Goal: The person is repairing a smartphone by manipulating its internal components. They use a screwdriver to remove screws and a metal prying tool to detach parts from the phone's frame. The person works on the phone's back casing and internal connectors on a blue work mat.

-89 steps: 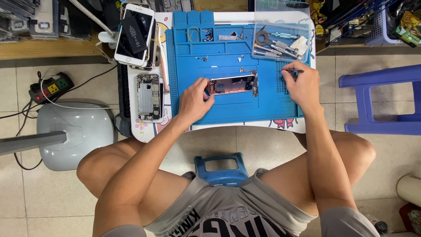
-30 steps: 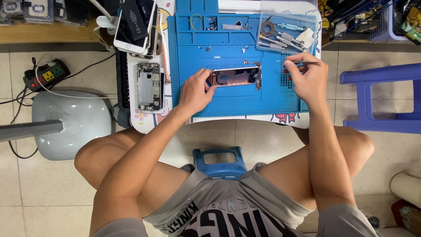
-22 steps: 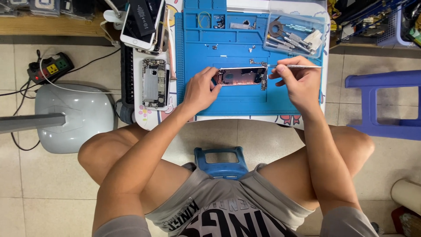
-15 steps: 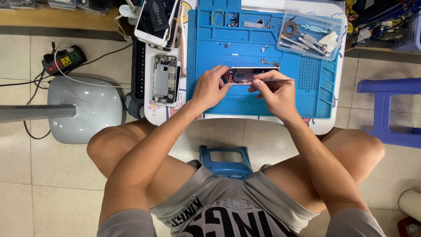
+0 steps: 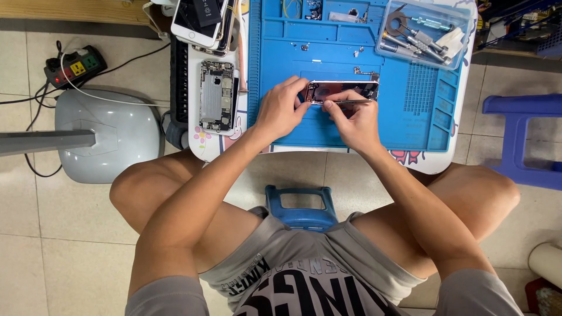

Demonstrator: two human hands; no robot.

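Observation:
An opened phone body (image 5: 345, 89) lies on a blue repair mat (image 5: 404, 117) on a small white table. My left hand (image 5: 282, 108) grips the phone's left end and holds it down. A thin pair of metal tweezers (image 5: 351, 102) is pinched in my right hand (image 5: 351, 120), their tip reaching over the phone's lower edge. Both hands sit close together over the phone.
A second opened phone (image 5: 216, 95) and a stacked white phone (image 5: 199, 20) lie left of the mat. A clear tray of tools (image 5: 424, 32) sits at the mat's top right. A grey lamp base (image 5: 105, 134) and a power strip (image 5: 73, 68) are on the floor; a blue stool (image 5: 521, 137) stands right.
My right hand has come in from the mat's right side with the tweezers and now rests at the phone beside my left hand. The view has shifted, so the table sits further right.

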